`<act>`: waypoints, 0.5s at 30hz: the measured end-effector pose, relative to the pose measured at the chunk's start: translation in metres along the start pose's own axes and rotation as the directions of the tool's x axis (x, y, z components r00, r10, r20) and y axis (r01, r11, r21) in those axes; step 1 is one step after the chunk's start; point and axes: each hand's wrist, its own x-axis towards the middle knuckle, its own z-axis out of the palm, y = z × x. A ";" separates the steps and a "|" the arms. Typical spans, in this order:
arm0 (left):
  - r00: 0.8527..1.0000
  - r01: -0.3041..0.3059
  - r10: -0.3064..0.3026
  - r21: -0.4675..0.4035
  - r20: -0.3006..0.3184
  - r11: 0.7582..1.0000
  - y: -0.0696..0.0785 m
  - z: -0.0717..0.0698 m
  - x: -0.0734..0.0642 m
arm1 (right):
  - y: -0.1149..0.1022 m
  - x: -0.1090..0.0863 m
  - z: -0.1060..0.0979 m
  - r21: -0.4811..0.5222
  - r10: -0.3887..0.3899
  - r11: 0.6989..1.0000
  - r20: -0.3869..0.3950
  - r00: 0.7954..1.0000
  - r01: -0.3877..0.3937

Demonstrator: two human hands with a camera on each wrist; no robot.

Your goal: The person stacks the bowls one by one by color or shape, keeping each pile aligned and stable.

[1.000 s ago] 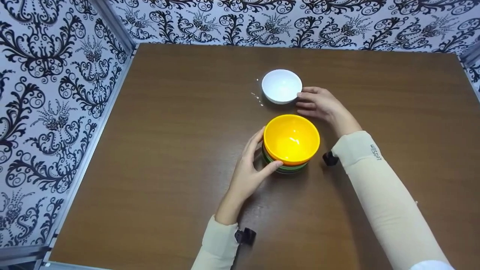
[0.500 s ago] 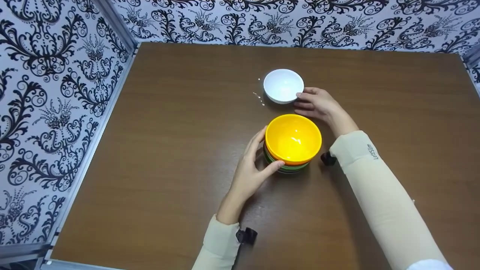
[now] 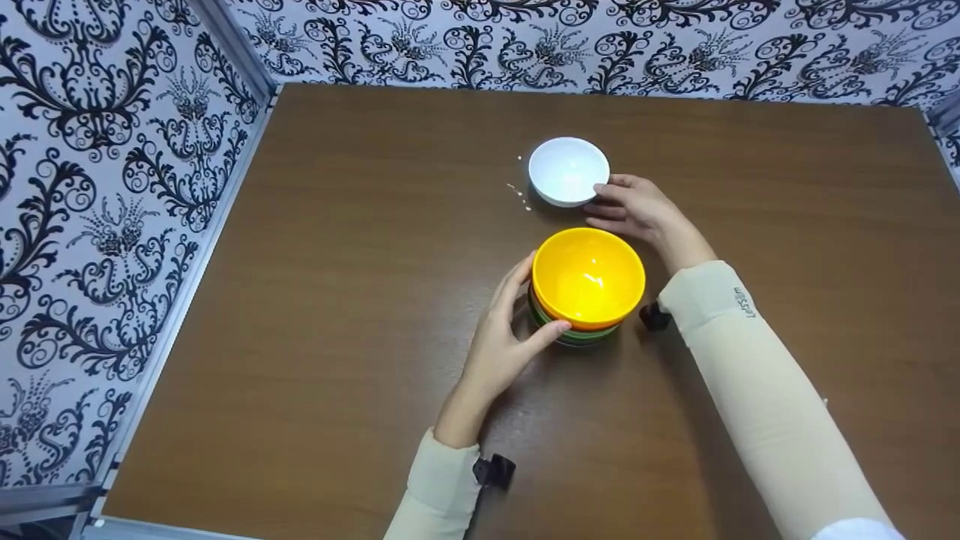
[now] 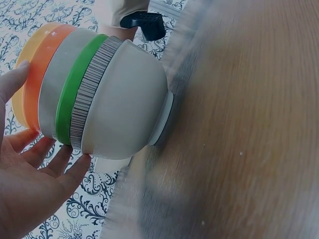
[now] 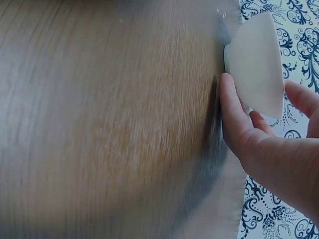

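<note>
Near the middle of the table stands a stack of bowls [image 4: 84, 94], with a yellow bowl [image 3: 589, 276] uppermost. Orange, grey, green and striped bands show below it, above a large pale bowl [image 4: 127, 99] at the bottom. My left hand [image 3: 495, 349] holds the stack from the left, thumb at the near side and fingers round the far side. Behind the stack is a small white bowl [image 3: 568, 171]. My right hand [image 3: 641, 210] holds that bowl's right side, thumb at the rim and fingers lower down near its base in the right wrist view.
Small white crumbs [image 3: 519, 193] lie on the brown table [image 3: 360, 300], left of the white bowl. Patterned walls [image 3: 547, 45] border the table at the back and left. A black wrist camera [image 3: 493, 471] sits at my left sleeve.
The lower fingers of my right hand have slid slightly left under the white bowl's near side. The stack, the white bowl and my left hand keep their places; the view shifts slightly.
</note>
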 end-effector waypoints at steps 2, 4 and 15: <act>1.000 0.001 -0.001 0.000 -0.001 1.000 -0.001 0.000 0.000 | 0.000 0.000 0.001 0.003 0.002 1.000 0.000 1.000 -0.002; 1.000 0.004 -0.004 0.002 -0.001 1.000 -0.001 0.000 0.000 | 0.000 0.001 0.001 0.000 0.005 1.000 -0.001 1.000 -0.005; 1.000 -0.005 0.005 0.012 0.000 1.000 -0.001 0.000 0.000 | 0.000 0.005 0.001 0.014 0.012 1.000 0.006 1.000 -0.012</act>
